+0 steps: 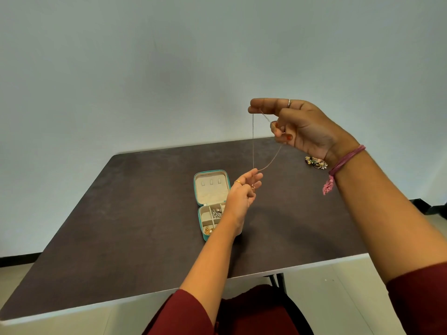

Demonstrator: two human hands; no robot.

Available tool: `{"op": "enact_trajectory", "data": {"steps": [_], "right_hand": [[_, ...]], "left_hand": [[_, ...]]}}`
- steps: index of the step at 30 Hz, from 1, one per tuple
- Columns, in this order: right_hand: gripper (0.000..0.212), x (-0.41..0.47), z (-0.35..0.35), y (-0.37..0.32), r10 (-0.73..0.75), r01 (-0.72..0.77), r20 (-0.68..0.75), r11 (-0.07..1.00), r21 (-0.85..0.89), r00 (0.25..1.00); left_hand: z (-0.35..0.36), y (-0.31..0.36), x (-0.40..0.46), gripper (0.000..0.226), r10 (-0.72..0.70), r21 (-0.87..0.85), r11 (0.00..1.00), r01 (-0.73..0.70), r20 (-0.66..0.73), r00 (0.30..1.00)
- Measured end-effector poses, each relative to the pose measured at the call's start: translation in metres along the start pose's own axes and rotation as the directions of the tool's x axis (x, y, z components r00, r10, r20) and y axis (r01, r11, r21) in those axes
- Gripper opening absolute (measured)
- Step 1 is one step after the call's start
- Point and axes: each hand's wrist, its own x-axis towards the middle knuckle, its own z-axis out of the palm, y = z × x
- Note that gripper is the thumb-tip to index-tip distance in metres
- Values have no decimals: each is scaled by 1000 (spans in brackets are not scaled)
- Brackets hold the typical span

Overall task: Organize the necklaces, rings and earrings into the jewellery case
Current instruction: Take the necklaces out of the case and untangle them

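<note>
Right hand (294, 128) pinches necklace (253, 141) clasp high | left hand (244, 189) pinches its low loop | chain vertical | open case (211, 189) just left, below

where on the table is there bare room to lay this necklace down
Bare table left of the jewellery case, and the near strip between the case and the front edge. Bare top also between the case and the jewellery pile. Crowded only at those two.
</note>
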Motion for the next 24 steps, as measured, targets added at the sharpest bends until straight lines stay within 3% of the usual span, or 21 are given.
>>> {"op": "enact_trajectory", "data": {"steps": [8,11,15,24], "right_hand": [[60,-4,1,-4,67,-66,95,998,-15,993],[59,-6,1,-3,98,-95,131,995,-30,986],[56,-7,2,-4,137,-135,148,991,-17,979],[35,-10,-10,-10,173,-170,105,985,-36,979]], "left_hand": [[0,4,-4,37,77,-188,980,-62,71,995],[5,12,0,18,79,-127,989,-80,-12,997],[3,16,7,10,66,-19,997,-70,-151,986],[-13,10,13,4,-32,-176,984,-5,-209,977]]}}
